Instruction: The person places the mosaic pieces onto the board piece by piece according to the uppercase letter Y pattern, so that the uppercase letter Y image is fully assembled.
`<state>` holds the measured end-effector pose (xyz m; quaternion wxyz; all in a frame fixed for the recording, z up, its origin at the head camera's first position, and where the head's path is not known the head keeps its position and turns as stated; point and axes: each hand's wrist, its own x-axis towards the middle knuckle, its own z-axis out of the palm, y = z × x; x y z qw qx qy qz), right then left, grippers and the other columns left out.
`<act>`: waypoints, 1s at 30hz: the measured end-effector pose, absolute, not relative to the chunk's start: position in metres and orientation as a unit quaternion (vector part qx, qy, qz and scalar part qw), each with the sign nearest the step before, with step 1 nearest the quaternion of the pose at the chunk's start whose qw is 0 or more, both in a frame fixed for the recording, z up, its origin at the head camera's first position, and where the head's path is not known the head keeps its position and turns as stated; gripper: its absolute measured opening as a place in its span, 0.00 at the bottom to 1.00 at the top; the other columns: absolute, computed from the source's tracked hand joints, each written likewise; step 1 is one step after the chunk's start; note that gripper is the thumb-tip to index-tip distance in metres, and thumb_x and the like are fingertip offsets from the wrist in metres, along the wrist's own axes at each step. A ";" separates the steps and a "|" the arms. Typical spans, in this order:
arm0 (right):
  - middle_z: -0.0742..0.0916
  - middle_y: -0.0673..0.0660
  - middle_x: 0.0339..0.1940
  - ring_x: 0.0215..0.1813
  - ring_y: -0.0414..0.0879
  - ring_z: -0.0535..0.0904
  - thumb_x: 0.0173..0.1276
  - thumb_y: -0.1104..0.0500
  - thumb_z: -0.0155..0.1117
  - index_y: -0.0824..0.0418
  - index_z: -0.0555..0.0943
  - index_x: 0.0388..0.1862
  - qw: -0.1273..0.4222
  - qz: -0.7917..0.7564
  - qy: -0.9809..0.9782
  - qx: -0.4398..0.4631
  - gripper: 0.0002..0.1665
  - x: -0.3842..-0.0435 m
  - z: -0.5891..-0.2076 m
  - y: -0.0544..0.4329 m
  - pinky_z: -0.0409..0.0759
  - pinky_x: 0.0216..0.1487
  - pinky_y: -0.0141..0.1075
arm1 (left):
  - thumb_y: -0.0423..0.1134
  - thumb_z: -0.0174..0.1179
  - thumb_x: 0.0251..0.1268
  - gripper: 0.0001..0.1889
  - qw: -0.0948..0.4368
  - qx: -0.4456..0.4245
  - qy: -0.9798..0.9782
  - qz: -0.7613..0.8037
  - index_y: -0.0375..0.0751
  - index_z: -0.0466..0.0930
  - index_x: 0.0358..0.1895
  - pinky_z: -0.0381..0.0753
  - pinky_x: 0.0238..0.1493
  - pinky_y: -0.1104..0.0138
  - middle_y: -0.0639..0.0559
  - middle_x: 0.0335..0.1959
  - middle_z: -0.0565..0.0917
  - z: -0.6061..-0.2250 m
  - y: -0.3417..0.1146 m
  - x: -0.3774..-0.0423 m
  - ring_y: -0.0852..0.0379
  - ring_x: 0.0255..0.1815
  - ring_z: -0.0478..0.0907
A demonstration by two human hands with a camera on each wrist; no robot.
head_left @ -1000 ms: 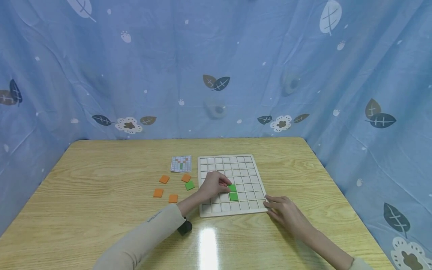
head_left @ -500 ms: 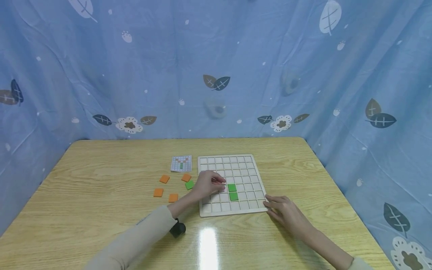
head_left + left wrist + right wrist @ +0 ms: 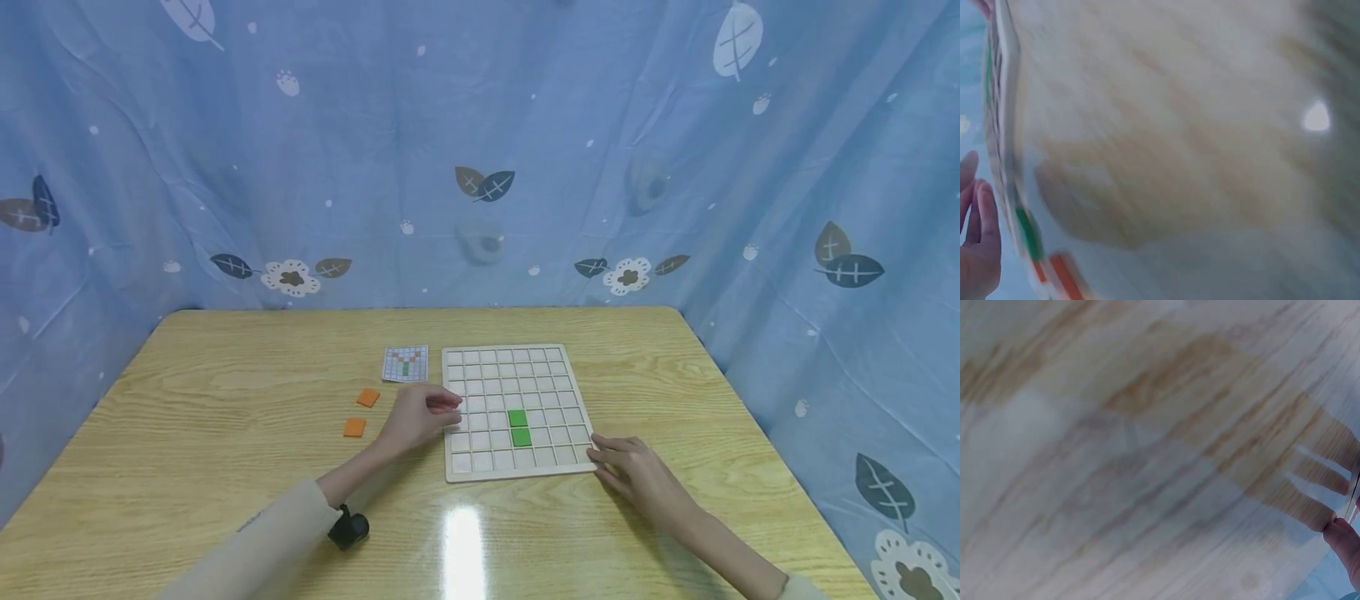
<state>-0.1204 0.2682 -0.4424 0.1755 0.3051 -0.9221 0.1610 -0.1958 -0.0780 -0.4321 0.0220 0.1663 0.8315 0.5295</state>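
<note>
The left hand point(image 3: 416, 418), parted and seemingly empty, is at the left edge of the grid board point(image 3: 551, 400), whose two green tiles point(image 3: 517, 418) could jolt if the loosely outstretched right hand point(image 3: 636, 469) opposite slips.

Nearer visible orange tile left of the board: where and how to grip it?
Pinch the orange tile by two opposite edges, probably from above on its right, where the left hand is; it lies flat on the table, thin and square, so edges offer the likeliest hold.
</note>
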 end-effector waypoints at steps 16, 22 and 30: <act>0.85 0.64 0.49 0.42 0.53 0.83 0.50 0.67 0.75 0.66 0.87 0.42 0.175 0.160 -0.922 0.306 0.17 -0.121 -0.443 0.268 0.83 0.40 0.42 | 0.25 0.71 0.48 0.13 0.006 0.088 0.856 0.510 0.29 0.85 0.41 0.83 0.43 0.64 0.40 0.40 0.86 -0.436 -0.116 -0.189 0.47 0.41 0.83; 0.85 0.64 0.49 0.42 0.54 0.83 0.51 0.67 0.75 0.66 0.87 0.42 0.170 0.158 -0.924 0.305 0.17 -0.121 -0.443 0.267 0.83 0.40 0.42 | 0.26 0.73 0.46 0.14 -0.006 0.085 0.871 0.483 0.30 0.85 0.40 0.83 0.45 0.61 0.41 0.40 0.85 -0.438 -0.118 -0.190 0.46 0.42 0.83; 0.85 0.65 0.49 0.42 0.54 0.83 0.50 0.67 0.75 0.66 0.87 0.41 0.175 0.161 -0.921 0.309 0.17 -0.120 -0.442 0.268 0.83 0.41 0.43 | 0.27 0.74 0.45 0.13 -0.017 0.088 0.883 0.461 0.30 0.86 0.38 0.83 0.41 0.60 0.42 0.37 0.86 -0.436 -0.116 -0.192 0.49 0.39 0.83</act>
